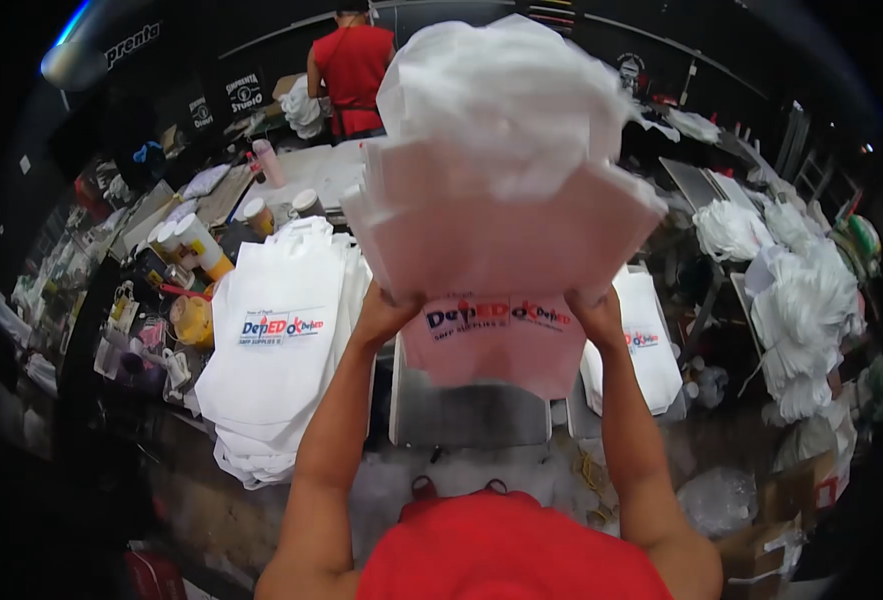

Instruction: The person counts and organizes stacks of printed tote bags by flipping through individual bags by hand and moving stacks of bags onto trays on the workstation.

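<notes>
I hold up a thick stack of white fabric bags (506, 225) in front of me, with its far end blurred and flopping upward. My left hand (389, 315) is closed on the near left edge of the stack. On the near right edge, my right hand (597, 318) grips it the same way. A printed bag face with blue and red "DepED OK" lettering hangs below the hands. Under it lies a dark flat board (471, 412). To the left is a tall pile of printed white bags (271, 345); a smaller printed pile (643, 345) lies at right, partly behind my forearm.
Bundles of white bags (799, 310) crowd the right side. Tubs (201, 245) and a yellow container (193, 320) stand left of the pile. A person in a red top (353, 75) works at the back, beyond a pale table (323, 178). A cardboard box (761, 560) sits low right.
</notes>
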`<state>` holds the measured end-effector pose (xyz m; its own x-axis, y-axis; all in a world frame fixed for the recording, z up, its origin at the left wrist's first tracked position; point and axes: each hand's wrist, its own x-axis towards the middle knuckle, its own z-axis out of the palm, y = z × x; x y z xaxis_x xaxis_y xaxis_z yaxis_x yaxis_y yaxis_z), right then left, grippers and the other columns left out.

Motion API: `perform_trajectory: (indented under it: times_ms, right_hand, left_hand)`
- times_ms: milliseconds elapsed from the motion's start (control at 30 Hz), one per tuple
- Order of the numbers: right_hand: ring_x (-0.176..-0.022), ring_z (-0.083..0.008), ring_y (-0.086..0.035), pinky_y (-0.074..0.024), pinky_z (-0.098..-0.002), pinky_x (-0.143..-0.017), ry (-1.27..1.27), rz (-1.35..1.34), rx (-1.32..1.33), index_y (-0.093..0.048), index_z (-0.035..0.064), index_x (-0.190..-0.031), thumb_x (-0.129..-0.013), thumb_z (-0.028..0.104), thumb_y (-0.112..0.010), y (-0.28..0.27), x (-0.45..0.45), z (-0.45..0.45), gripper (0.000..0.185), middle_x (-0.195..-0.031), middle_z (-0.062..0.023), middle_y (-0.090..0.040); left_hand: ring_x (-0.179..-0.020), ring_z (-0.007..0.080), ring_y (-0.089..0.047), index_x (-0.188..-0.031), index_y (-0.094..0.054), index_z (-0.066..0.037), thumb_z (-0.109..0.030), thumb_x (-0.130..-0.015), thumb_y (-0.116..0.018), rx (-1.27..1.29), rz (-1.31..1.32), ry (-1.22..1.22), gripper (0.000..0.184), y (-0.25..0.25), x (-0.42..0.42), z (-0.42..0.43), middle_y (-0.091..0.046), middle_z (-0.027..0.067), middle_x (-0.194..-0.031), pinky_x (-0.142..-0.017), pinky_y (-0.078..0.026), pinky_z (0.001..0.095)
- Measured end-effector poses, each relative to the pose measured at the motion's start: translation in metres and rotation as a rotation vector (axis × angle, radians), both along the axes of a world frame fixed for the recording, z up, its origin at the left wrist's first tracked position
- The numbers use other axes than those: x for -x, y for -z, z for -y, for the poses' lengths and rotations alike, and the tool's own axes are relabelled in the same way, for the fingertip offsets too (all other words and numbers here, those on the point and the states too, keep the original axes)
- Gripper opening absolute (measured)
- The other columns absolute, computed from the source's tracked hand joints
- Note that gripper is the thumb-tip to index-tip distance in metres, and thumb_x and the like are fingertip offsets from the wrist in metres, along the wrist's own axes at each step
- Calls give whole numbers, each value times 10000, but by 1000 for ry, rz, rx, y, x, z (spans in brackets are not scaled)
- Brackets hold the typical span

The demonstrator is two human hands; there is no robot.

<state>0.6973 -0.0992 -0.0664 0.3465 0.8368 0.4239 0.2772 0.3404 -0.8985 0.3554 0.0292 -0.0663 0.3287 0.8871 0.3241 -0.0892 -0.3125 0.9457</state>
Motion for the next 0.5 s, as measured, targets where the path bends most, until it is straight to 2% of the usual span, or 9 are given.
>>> perform_trajectory:
  times_ms: [67,133,167,200,267,333,400,467,500]
  right_hand:
    - [-986,-167,-627,-517,-332,-859,-35,-30,76,-636,4,-1198,-839,152,-758,1,-10,17,407,-1072,-65,-680]
    - [-985,-162,-629,-523,-339,-857,-201,48,341,-648,36,-1223,-802,154,-796,16,-20,28,462,-1108,-50,-686]
    - [-1043,-169,-631,-515,-348,-912,-178,103,439,-632,20,-1270,-802,153,-801,27,-21,35,516,-1175,-49,-680]
    - [-1101,-176,-633,-508,-358,-966,-156,159,535,-615,4,-1317,-802,153,-806,39,-22,40,570,-1242,-48,-673]
    - [-1181,-193,-622,-507,-368,-1025,-274,35,290,-605,20,-1358,-883,82,-727,103,-52,39,495,-1328,-74,-654]
    - [-1202,-190,-616,-505,-352,-1031,-242,-72,443,-599,26,-1369,-911,73,-697,87,-47,47,471,-1357,-83,-636]
    - [-1202,-194,-613,-510,-357,-1026,-279,-48,438,-580,27,-1377,-875,86,-743,82,-56,48,531,-1356,-91,-632]
    - [-1202,-197,-610,-516,-362,-1021,-320,-17,419,-561,27,-1386,-840,99,-788,87,-57,44,596,-1355,-100,-628]
    - [-1181,-197,-622,-531,-359,-1000,-355,-269,335,-559,35,-1386,-860,114,-770,104,-48,41,572,-1340,-99,-632]
  left_hand:
    - [-1035,214,-661,-1292,-589,11,-117,-813,-792,-27,32,80,536,-7,14,6,-694,97,-1113,-919,-537,364]
    - [-999,199,-668,-1254,-625,8,-111,-783,-838,174,-117,255,531,15,26,7,-699,81,-1081,-881,-552,363]
    - [-986,176,-671,-1246,-647,-6,-98,-765,-866,146,-151,265,536,35,27,7,-707,68,-1119,-857,-563,359]
    - [-1003,169,-670,-1262,-651,-20,-79,-773,-859,-43,-421,240,535,63,34,-3,-710,63,-1167,-886,-562,351]
    - [-1032,166,-669,-1268,-650,-21,-83,-768,-864,-52,-66,355,547,93,39,-5,-705,58,-1213,-915,-558,339]
    - [-1081,173,-662,-1284,-642,-22,-124,-744,-889,50,-111,299,602,63,30,7,-702,63,-1218,-955,-549,347]
    - [-1107,172,-653,-1279,-642,-26,-118,-751,-879,46,-343,277,586,30,25,14,-690,63,-1241,-975,-540,356]
    - [-1115,188,-655,-1266,-640,-30,-111,-778,-852,101,-369,249,538,65,25,0,-681,71,-1246,-994,-528,361]
    - [-1102,204,-665,-1256,-641,-33,-129,-797,-834,92,-262,284,507,111,25,-18,-680,69,-1250,-1002,-522,368]
